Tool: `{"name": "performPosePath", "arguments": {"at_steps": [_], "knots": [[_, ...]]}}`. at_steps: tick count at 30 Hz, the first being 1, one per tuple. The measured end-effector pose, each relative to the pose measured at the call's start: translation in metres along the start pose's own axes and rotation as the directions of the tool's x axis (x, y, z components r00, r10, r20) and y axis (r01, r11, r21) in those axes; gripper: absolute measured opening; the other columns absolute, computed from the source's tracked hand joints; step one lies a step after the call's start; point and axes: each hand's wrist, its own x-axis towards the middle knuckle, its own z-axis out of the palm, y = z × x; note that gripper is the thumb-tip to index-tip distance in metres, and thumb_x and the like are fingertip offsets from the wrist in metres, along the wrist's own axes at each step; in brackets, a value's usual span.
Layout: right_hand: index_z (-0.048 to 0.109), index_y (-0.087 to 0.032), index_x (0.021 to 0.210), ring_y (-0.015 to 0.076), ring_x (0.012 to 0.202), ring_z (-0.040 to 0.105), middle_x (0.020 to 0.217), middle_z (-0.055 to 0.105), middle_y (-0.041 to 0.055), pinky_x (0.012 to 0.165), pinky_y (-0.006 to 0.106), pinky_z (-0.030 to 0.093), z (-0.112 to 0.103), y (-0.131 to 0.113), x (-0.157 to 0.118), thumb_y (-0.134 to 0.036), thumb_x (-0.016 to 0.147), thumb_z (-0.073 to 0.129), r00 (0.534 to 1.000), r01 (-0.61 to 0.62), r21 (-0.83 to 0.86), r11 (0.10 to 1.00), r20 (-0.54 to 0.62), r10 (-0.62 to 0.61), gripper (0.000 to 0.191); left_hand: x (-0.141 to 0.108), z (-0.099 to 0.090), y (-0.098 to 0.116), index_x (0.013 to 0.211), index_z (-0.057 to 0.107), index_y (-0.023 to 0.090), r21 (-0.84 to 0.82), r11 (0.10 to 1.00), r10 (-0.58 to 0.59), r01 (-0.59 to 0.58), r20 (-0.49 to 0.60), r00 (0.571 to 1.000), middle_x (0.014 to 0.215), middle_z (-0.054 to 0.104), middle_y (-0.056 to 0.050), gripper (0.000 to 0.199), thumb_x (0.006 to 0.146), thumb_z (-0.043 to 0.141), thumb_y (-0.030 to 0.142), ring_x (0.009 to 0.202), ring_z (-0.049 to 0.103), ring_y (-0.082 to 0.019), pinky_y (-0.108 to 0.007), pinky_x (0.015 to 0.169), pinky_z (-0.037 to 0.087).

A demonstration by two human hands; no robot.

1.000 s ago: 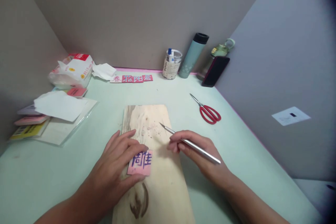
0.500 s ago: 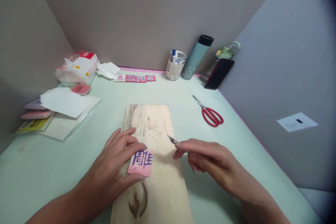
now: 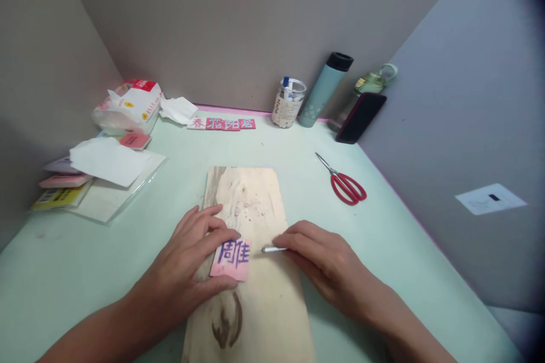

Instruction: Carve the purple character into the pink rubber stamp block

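A small pink block [image 3: 229,272] with a purple character on its pale upper face lies on a wooden board [image 3: 272,306]. My left hand [image 3: 187,266] pinches it, index finger along the top edge and thumb at the bottom edge; the other fingers rest on the board and table. My right hand [image 3: 323,261] is closed around a slim silver craft knife [image 3: 273,249]. The knife's tip points left toward the block, a short gap to its right. The rest of the handle is hidden by my fingers. Dark crumbs lie on the board's far half.
Red-handled scissors [image 3: 347,187] lie at right. Behind stand a can of pens [image 3: 287,105], a teal flask [image 3: 326,91], a green-lidded bottle [image 3: 370,82] and a phone [image 3: 361,118]. Several character blocks [image 3: 230,124], a tissue pack [image 3: 131,108] and stacked papers [image 3: 110,161] sit at left.
My right hand has moved left and turned, bringing the knife down beside the block with its tip now pointing left. My left hand keeps its hold. The view has shifted slightly.
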Motion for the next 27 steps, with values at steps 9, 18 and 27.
{"name": "performPosePath", "arguments": {"at_steps": [9, 18, 27], "knots": [[0.067, -0.022, 0.119, 0.0149, 0.076, 0.063, 0.097, 0.067, 0.0054, 0.063, 0.026, 0.047, 0.010, 0.003, -0.002, -0.014, 0.102, 0.049, 0.996, 0.080, -0.145, 0.986, -0.029, -0.085, 0.026, 0.002, -0.002, 0.002, 0.120, 0.060, 0.031, 0.015, 1.000, -0.007, 0.007, 0.010, 1.000, 0.119, 0.059, -0.004, 0.041, 0.082, 0.076, 0.030, 0.140, 0.037, -0.035, -0.059, 0.116, 0.028], [0.067, -0.023, 0.118, 0.0149, 0.074, 0.060, 0.093, 0.064, 0.0037, 0.061, 0.026, 0.044, 0.019, 0.008, -0.003, -0.012, 0.098, 0.057, 0.995, 0.072, -0.234, 0.970, -0.043, -0.084, 0.025, 0.000, -0.002, 0.000, 0.123, 0.058, 0.032, 0.005, 1.000, 0.012, -0.012, 0.016, 1.000, 0.121, 0.059, -0.005, 0.039, 0.087, 0.073, 0.036, 0.142, 0.036, -0.035, -0.061, 0.118, 0.024], [0.067, -0.021, 0.115, 0.0145, 0.072, 0.059, 0.091, 0.064, 0.0038, 0.059, 0.025, 0.043, 0.018, 0.007, -0.003, -0.010, 0.096, 0.058, 0.993, 0.088, -0.241, 0.967, -0.061, -0.105, 0.024, 0.001, -0.002, 0.000, 0.124, 0.056, 0.032, 0.018, 1.000, 0.024, -0.025, 0.014, 1.000, 0.120, 0.059, -0.004, 0.041, 0.088, 0.073, 0.037, 0.141, 0.037, -0.034, -0.057, 0.119, 0.022]]}}
